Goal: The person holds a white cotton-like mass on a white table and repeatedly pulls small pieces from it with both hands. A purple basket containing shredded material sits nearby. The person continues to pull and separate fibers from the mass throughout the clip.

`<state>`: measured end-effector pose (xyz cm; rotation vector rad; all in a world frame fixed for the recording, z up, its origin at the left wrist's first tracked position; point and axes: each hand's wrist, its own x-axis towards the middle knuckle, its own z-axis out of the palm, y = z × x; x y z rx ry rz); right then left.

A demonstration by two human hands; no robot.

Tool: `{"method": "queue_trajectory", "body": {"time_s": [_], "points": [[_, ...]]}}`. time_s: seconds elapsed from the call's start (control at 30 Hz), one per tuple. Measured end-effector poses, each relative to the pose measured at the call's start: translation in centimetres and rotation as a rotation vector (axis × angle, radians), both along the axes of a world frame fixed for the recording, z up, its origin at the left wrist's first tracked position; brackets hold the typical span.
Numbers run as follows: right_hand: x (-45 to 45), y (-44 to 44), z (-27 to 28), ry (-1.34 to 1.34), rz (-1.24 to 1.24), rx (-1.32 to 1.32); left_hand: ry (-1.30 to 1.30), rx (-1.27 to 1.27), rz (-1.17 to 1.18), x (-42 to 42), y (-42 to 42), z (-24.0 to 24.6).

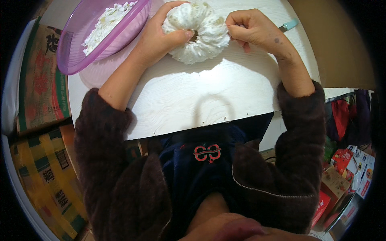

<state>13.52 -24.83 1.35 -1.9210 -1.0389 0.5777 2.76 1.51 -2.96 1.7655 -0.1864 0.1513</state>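
A peeled pomelo point(208, 45), still coated in white pith, is held over the white table at the top middle. My left hand point(164, 34) grips it from the left, the thumb pressed at the hole in its centre and the other fingers behind it. At its right edge, my right hand point(253, 28) pinches the pith between thumb and bent forefinger. Left of the fruit stands a purple translucent plastic basin point(104, 49) with a heap of torn white pith point(105, 25) inside. A knife with a light teal handle point(290, 24) lies beyond my right wrist, its blade partly hidden.
The white wood-grained tabletop point(181, 99) ends close to my body. Printed cardboard boxes point(43, 78) stand along the left side, one wrapped in yellow tape point(48, 180). A brown panel point(340, 45) borders the table at right. Red packages point(342, 159) and other boxes sit lower right.
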Motion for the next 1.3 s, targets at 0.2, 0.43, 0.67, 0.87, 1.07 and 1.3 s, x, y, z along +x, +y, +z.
{"method": "queue_trajectory", "body": {"time_s": [0.2, 0.43, 0.67, 0.87, 1.07, 1.3], "points": [[-0.06, 0.0, -0.06, 0.098, -0.042, 0.021, 0.093, -0.24, -0.017, 0.15, 0.07, -0.32], [0.47, -0.53, 0.19, 0.182, 0.023, 0.055, 0.119, -0.277, -0.044, 0.09, 0.24, -0.06], [0.09, -0.32, 0.08, 0.088, 0.032, 0.004, 0.098, -0.245, -0.043, 0.11, 0.37, -0.25], [0.09, -0.01, -0.25, 0.078, 0.046, 0.012, 0.091, -0.203, -0.037, 0.19, 0.27, -0.06], [-0.14, 0.39, -0.79, 0.042, 0.034, 0.04, 0.117, -0.395, -0.104, -0.12, -0.42, 0.43], [-0.3, 0.17, -0.38, -0.03, 0.053, 0.058, 0.147, -0.286, -0.101, 0.02, 0.35, 0.44]]}}
